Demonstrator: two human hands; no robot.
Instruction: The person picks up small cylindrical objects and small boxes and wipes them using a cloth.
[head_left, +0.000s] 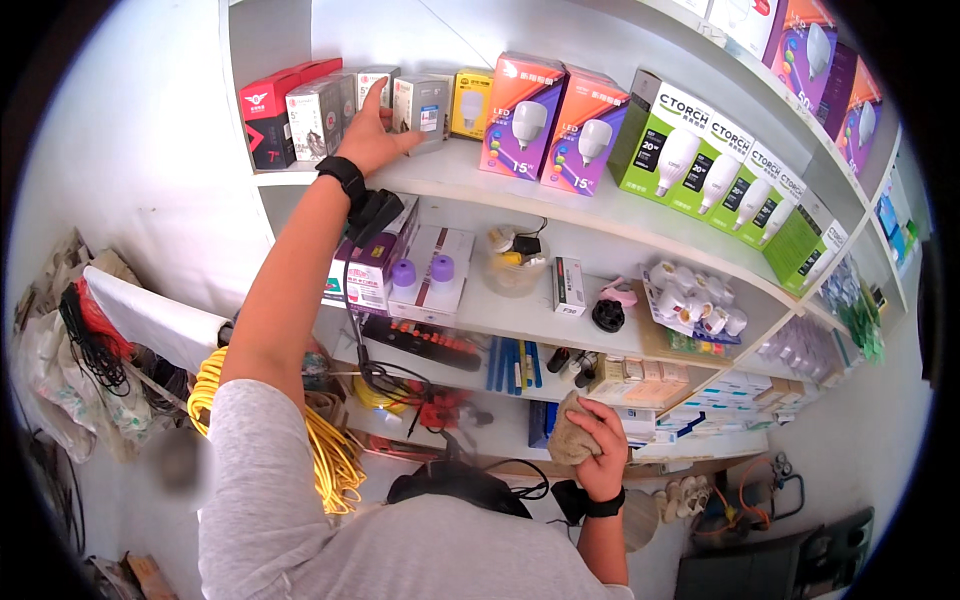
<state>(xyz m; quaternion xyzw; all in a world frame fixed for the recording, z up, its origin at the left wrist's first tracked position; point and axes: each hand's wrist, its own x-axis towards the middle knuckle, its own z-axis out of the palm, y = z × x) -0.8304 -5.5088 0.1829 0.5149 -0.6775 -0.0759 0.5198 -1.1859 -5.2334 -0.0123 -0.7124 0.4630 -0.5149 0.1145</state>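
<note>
My left hand point(372, 135) reaches up to the top shelf point(470, 185) and rests against a small grey and white box point(421, 110), fingers spread over the row of small boxes there. A black strap sits on that wrist. My right hand point(600, 440) is low, near a lower shelf, and is closed around a crumpled beige cloth point(570, 432). Pink and purple bulb boxes point(550, 120) stand to the right of the left hand on the same shelf.
Green bulb boxes point(720, 160) line the top shelf's right side. The second shelf holds white boxes with purple caps point(420, 275), a clear tub point(513, 262) and bulb sockets point(700, 300). Yellow cable coil point(330, 450) and hanging wires point(95, 340) lie at left.
</note>
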